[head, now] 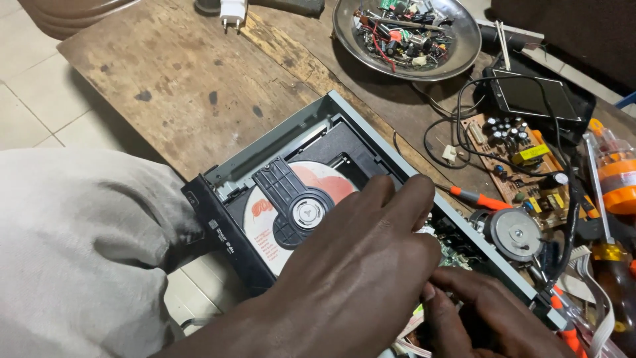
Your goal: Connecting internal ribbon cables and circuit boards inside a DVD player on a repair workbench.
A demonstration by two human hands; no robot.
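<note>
Disc player (311, 166), cover off, sits on the bench (185, 79). Left hand (358, 265) lies over its right half, fingers (397, 199) together, hiding the board beneath. Right hand (483, 311), partly cut off, pinches something unseen. Disc (265, 225) half covered by black clamp (291, 199).

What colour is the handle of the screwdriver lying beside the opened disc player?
Orange, on the screwdriver in the head view.

An electronics repair workshop: worn wooden bench (199, 86), circuit board (513, 156), parts dish (407, 36).
</note>
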